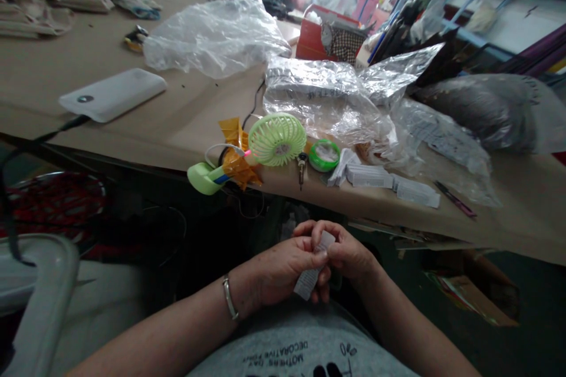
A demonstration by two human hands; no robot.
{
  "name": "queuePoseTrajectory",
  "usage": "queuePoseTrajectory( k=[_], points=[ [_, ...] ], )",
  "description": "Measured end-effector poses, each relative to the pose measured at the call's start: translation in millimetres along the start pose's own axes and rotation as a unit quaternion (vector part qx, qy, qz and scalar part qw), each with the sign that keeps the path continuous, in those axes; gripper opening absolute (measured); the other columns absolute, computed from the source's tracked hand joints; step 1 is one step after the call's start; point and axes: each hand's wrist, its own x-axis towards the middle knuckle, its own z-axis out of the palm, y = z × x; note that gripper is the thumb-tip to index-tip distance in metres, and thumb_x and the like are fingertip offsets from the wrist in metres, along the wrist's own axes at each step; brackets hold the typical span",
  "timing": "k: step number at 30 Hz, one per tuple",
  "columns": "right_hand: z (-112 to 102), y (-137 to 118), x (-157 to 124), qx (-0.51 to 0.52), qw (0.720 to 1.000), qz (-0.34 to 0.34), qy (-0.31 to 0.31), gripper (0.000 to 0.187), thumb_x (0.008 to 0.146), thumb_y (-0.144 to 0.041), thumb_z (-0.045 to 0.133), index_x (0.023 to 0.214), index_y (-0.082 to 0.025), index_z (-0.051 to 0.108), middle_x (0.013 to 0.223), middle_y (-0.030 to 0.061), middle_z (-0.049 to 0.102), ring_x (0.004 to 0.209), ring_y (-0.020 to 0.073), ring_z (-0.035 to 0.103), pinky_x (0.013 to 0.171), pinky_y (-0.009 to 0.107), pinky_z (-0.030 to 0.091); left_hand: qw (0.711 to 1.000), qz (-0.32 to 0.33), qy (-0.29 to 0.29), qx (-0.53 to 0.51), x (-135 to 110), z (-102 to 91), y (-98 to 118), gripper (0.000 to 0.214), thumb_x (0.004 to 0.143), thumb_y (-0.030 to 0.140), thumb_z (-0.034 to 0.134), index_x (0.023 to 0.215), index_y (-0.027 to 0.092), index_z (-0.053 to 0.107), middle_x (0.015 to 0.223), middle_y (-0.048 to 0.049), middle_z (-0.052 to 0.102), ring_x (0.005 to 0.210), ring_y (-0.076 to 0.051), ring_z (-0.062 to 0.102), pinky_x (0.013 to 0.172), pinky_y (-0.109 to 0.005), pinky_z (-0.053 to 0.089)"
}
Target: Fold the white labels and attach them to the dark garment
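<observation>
Above my lap, my left hand (287, 265) and my right hand (342, 250) together pinch a folded white printed paper slip (307, 275), which hangs down between them. A silver bangle (229, 298) circles my left wrist. Both hands are below the table's front edge. Beyond that edge lie more folded paper slips (369, 176), a pale green mini fan (277, 139), a green roll of tape (324, 155) and a small pair of dark-handled scissors or a similar tool (454, 198). None of these touches my hands.
The brown-paper-covered table (190, 135) holds crumpled plastic bags (216, 38), a white power bank (112, 94) and a red box (312, 41). Folded fabric (30, 12) is piled at the far left. A white plastic seat back (39, 300) stands at the lower left.
</observation>
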Motion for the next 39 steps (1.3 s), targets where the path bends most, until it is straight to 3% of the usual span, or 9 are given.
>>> queuePoseTrajectory(
  k=[3, 7, 9, 11, 14, 19, 27, 34, 39],
  points=[
    [0.9, 0.4, -1.7, -0.024, 1.0, -0.016, 0.008, 0.031, 0.063, -0.041, 0.077, 0.08, -0.019, 0.063, 0.111, 0.0068, 0.06, 0.093, 0.0201, 0.061, 0.073, 0.029, 0.051, 1.0, 0.003, 0.007, 0.007, 1.1, 0.8, 1.0, 0.028, 0.073, 0.041, 0.065, 0.078, 0.016, 0.053, 0.055, 0.0028, 0.052, 0.045, -0.012, 0.054, 0.044, -0.022, 0.038],
    [2.5, -5.3, -8.7, -0.164, 0.98, -0.057, 0.1, 0.037, 0.074, -0.043, 0.067, 0.106, -0.024, 0.061, 0.101, 0.0037, 0.063, 0.078, 0.016, 0.062, 0.064, 0.026, 0.051, 1.0, 0.011, 0.027, -0.009, 1.1, -0.2, 5.5, 0.026, 0.075, 0.04, 0.064, 0.075, 0.016, 0.054, 0.056, 0.0038, 0.05, 0.047, -0.01, 0.053, 0.045, -0.022, 0.035],
    [3.9, -10.6, -12.7, -0.283, 0.941, -0.107, 0.15, 0.034, 0.081, -0.038, 0.06, 0.111, -0.024, 0.059, 0.101, 0.004, 0.062, 0.083, 0.0172, 0.061, 0.071, 0.029, 0.052, 0.998, 0.021, 0.05, -0.018, 0.8, -0.8, 7.4, 0.026, 0.075, 0.04, 0.064, 0.075, 0.016, 0.053, 0.056, 0.0041, 0.049, 0.049, -0.01, 0.054, 0.047, -0.021, 0.035],
    [5.8, -16.4, -15.7, -0.408, 0.881, -0.162, 0.176, 0.031, 0.083, -0.033, 0.057, 0.113, -0.023, 0.059, 0.109, 0.0065, 0.059, 0.099, 0.0214, 0.058, 0.086, 0.035, 0.048, 0.997, 0.032, 0.063, -0.019, 0.7, -1.0, 8.4, 0.026, 0.074, 0.04, 0.064, 0.073, 0.017, 0.052, 0.056, 0.004, 0.049, 0.05, -0.01, 0.054, 0.047, -0.021, 0.035],
    [8.6, -22.8, -17.1, -0.537, 0.805, -0.195, 0.162, 0.032, 0.086, -0.03, 0.055, 0.117, -0.023, 0.058, 0.117, 0.0096, 0.055, 0.109, 0.0243, 0.052, 0.093, 0.039, 0.045, 0.996, 0.045, 0.074, -0.013, 1.4, -0.4, 8.1, 0.025, 0.075, 0.039, 0.063, 0.072, 0.016, 0.054, 0.056, 0.0032, 0.05, 0.049, -0.01, 0.053, 0.047, -0.021, 0.034],
    [9.6, -22.8, -14.8, -0.604, 0.757, -0.207, 0.141, 0.028, 0.089, -0.029, 0.051, 0.116, -0.022, 0.056, 0.112, 0.0097, 0.057, 0.107, 0.024, 0.052, 0.09, 0.04, 0.046, 0.995, 0.048, 0.091, 0.007, 2.6, -0.1, 7.4, 0.021, 0.077, 0.034, 0.059, 0.07, 0.015, 0.054, 0.055, 0.0026, 0.049, 0.048, -0.009, 0.051, 0.047, -0.022, 0.033],
    [10.5, -17.6, -10.3, -0.581, 0.774, -0.198, 0.156, 0.028, 0.088, -0.027, 0.05, 0.115, -0.021, 0.057, 0.108, 0.0089, 0.059, 0.102, 0.0229, 0.056, 0.088, 0.038, 0.047, 0.993, 0.058, 0.1, 0.013, 2.4, -0.2, 8.0, 0.021, 0.075, 0.035, 0.061, 0.071, 0.016, 0.054, 0.058, 0.002, 0.051, 0.049, -0.01, 0.052, 0.049, -0.023, 0.033],
    [12.1, -13.6, -5.1, -0.43, 0.868, -0.125, 0.215, 0.023, 0.088, -0.032, 0.051, 0.107, -0.022, 0.058, 0.093, 0.0032, 0.064, 0.083, 0.0167, 0.061, 0.076, 0.027, 0.05, 0.99, 0.075, 0.119, 0.018, 2.3, -2.5, 5.6, 0.023, 0.076, 0.038, 0.059, 0.072, 0.017, 0.05, 0.057, 0.0042, 0.049, 0.049, -0.011, 0.053, 0.048, -0.023, 0.034],
    [17.7, -15.0, -0.8, -0.447, 0.863, -0.125, 0.2, 0.018, 0.086, -0.03, 0.053, 0.097, -0.02, 0.063, 0.091, 0.003, 0.063, 0.082, 0.0161, 0.06, 0.075, 0.025, 0.048, 0.989, 0.086, 0.121, 0.027, 2.6, -3.4, 5.3, 0.026, 0.075, 0.039, 0.059, 0.066, 0.016, 0.049, 0.057, 0.0041, 0.048, 0.048, -0.009, 0.051, 0.049, -0.023, 0.035]
  ],
)
